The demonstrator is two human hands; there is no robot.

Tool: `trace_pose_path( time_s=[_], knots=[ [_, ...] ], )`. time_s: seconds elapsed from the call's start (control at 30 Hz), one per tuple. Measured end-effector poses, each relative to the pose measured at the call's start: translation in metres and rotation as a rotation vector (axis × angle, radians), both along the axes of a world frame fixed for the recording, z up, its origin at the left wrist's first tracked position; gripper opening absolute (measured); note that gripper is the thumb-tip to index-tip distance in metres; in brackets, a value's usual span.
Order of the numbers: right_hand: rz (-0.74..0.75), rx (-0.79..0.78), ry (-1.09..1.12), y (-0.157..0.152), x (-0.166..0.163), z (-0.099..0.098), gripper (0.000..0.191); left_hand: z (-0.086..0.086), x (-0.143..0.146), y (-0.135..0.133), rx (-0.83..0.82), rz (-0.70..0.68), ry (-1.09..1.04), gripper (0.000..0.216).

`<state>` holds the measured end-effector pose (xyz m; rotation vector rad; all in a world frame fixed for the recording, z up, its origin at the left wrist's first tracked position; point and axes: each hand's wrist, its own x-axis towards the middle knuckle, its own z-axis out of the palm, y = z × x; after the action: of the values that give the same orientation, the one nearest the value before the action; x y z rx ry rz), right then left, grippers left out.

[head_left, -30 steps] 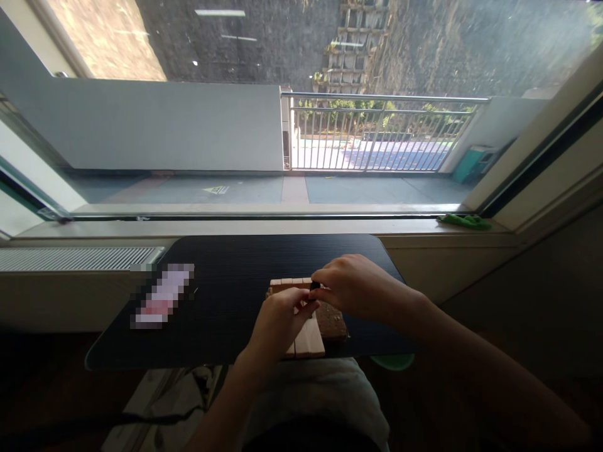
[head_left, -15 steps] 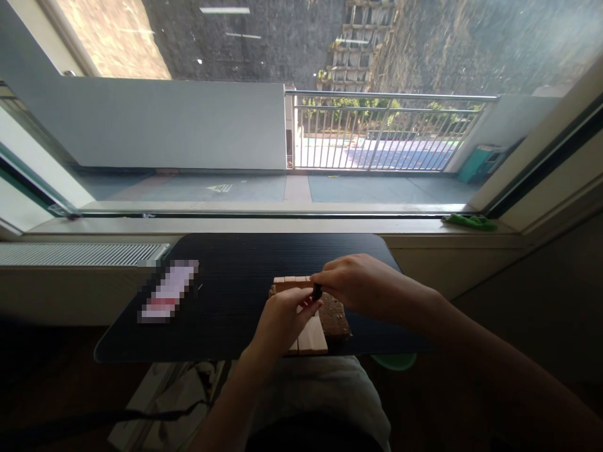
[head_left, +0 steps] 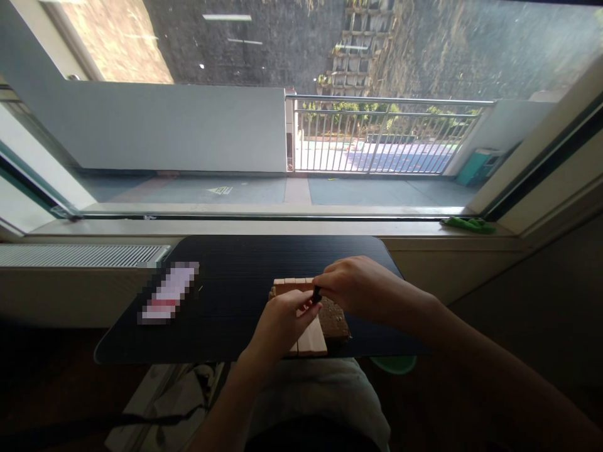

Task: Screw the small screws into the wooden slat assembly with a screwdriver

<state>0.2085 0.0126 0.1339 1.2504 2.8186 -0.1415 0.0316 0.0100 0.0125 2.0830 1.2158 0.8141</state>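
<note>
Between both hands is a small dark cylindrical piece (head_left: 316, 294), too small to identify. My left hand (head_left: 285, 317) pinches it from the lower left between thumb and fingers. From the upper right, my right hand (head_left: 351, 282) grips its top end with the fingertips. Beneath the hands, light wooden planks (head_left: 311, 339) lie on the table, partly covered by my left hand. A brown, speckled block (head_left: 335, 320) sits against their right side, under my right hand.
The dark table (head_left: 230, 263) has rounded corners and stands at a window. A blurred pinkish-white object (head_left: 169, 292) lies on its left part. Left of it is a white radiator (head_left: 85, 254). A green cloth (head_left: 470, 225) rests on the sill; a green basin (head_left: 394, 364) shows below the table.
The view has shifted very slightly. Both hands keep their hold on the dark piece, which looks a little more upright; the planks and brown block stay in place.
</note>
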Motion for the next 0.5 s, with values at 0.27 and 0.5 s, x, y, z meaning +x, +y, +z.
trace_pose_path(
  time_s=[0.27, 0.5],
  knots=[
    [-0.034, -0.010, 0.023, 0.0009, 0.0030, -0.0013, 0.023, 0.0025, 0.0056, -0.0043, 0.059, 0.059, -0.001, 0.013],
    [-0.047, 0.009, 0.016, 0.0026, 0.0049, -0.0035, 0.022, 0.0039, 0.0071, -0.0057, 0.109, 0.079, -0.007, 0.017]
  ],
)
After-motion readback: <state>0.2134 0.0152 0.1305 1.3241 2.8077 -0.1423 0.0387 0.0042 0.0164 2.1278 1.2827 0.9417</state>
